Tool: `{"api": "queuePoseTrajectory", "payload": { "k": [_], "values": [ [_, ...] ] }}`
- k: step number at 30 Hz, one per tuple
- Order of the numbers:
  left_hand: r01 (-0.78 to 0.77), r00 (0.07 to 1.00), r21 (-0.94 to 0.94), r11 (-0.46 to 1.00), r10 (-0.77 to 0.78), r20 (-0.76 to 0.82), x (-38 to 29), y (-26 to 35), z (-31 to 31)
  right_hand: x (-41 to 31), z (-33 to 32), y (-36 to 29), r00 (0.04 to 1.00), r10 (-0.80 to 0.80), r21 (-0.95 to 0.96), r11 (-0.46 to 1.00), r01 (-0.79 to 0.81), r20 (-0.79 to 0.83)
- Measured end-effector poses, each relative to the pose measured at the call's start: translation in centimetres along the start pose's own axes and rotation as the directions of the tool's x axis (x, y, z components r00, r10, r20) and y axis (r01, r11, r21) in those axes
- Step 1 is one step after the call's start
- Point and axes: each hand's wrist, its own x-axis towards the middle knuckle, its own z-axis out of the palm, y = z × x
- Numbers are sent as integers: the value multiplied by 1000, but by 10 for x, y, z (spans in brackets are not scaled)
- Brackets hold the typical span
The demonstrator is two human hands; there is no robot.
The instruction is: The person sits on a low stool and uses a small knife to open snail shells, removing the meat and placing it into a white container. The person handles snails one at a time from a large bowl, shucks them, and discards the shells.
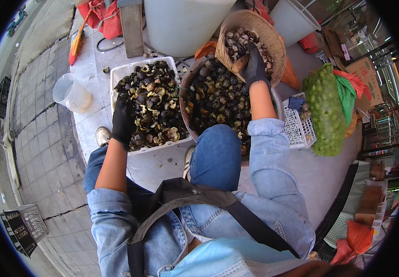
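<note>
My left hand (123, 121), in a black glove, rests at the left edge of a heap of dark walnut-like nuts and split husks (154, 100) in a white plastic crate (113, 74). Whether its fingers hold anything is hidden. In a black glove too, my right hand (255, 64) reaches into a tilted woven basket (279, 59) of pale, shelled-looking nuts (232, 43). Its fingers close around a brown, elongated object (240, 64), perhaps a tool's handle. Beneath the basket stands a large round tub (185, 114) of dark nuts (220, 90).
A clear plastic pail (71, 93) stands left of the crate. Behind are a big whitish barrel (182, 27) and a wooden post (131, 31). Right of the tub lie a small white basket (291, 124) and a green mesh sack (326, 114) of round green produce.
</note>
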Motion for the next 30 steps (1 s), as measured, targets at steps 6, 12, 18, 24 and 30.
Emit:
{"api": "queuePoseTrajectory", "payload": {
  "k": [6, 12, 18, 24, 30],
  "values": [
    [-15, 999, -95, 995, 18, 29, 6, 19, 0, -49, -110, 37, 996, 64, -846, 526, -88, -64],
    [-106, 982, 16, 994, 102, 162, 8, 16, 14, -70, -177, 119, 966, 201, -979, -151, -134, -163],
    [-69, 982, -119, 990, 88, 166, 6, 21, 22, -42, -188, 179, 971, 212, -968, -200, 154, 111],
    [183, 951, -298, 937, -92, 295, 10, 31, 14, 7, -179, 220, 878, 448, -875, -342, 341, 167],
    [310, 929, -431, 847, -174, 327, 15, 42, 10, 27, -183, 240, 870, 485, -919, -300, 257, 85]
  ]
}}
